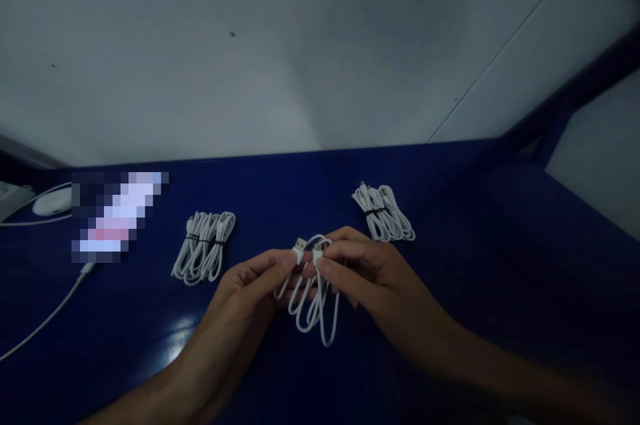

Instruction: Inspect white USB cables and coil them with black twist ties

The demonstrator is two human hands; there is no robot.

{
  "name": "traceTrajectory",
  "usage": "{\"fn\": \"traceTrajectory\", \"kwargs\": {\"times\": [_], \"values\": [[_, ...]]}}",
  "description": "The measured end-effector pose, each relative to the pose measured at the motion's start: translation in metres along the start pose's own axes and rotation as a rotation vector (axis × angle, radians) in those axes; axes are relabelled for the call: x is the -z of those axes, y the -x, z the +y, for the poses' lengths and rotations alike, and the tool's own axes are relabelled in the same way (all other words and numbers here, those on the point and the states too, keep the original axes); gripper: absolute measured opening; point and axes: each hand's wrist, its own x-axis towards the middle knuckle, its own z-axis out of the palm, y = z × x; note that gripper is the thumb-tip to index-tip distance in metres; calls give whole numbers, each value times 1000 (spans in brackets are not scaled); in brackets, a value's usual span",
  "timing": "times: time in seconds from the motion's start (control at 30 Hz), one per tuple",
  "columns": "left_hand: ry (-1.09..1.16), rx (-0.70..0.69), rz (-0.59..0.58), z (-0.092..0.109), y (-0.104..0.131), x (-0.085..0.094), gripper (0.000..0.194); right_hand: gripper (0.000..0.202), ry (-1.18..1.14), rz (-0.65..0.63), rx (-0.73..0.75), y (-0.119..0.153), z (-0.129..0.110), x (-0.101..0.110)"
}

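A white USB cable (327, 335) hangs in loose loops between my two hands, above the blue tabletop. My left hand (263, 281) pinches it just below a metal-tipped USB plug (300, 246). Close beside that, the thumb and fingers of my right hand (367, 271) grip the cable's other white plug (319, 253). Some loops run behind my fingers and are partly hidden. To the left of my left hand lies a group of coiled white cables (204, 248) with black ties. Beyond my right hand rests another group of tied white cables (384, 213).
The blue table (280, 191) meets a pale wall (310, 78) at its back edge. At the left, a pixelated bright object (123, 215) has a white cord (50, 315) running from it. A white rounded device (53, 201) sits farther left.
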Motion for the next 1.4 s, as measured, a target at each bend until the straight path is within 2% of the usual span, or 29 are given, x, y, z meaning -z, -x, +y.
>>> {"fn": "traceTrajectory", "kwargs": {"times": [0.13,0.23,0.33,0.43,0.5,0.6,0.7,0.87,1.07,1.27,1.4], "values": [[33,18,29,3,-1,-3,24,26,-58,15,2,-1,0,2],[105,42,-18,2,-2,-2,31,32,-119,9,13,-1,-3,2],[160,68,-38,-3,-2,1,18,35,-175,41,-1,0,-4,1],[117,91,-25,-4,-2,1,11,35,-225,59,-9,2,-2,1],[74,118,-70,-1,-2,0,10,36,-280,59,3,2,0,3],[46,166,-171,7,-1,-4,26,31,-328,54,39,2,1,4],[77,161,-254,11,0,-4,29,27,-295,38,81,1,-1,4],[188,125,-287,6,0,-1,31,19,-245,45,146,1,-4,3],[181,106,-285,2,0,2,32,4,-179,59,118,3,-3,4],[49,80,-271,6,5,-5,37,33,-123,161,118,7,0,3],[44,17,-259,5,5,-7,36,39,-203,118,60,5,2,3]]}}
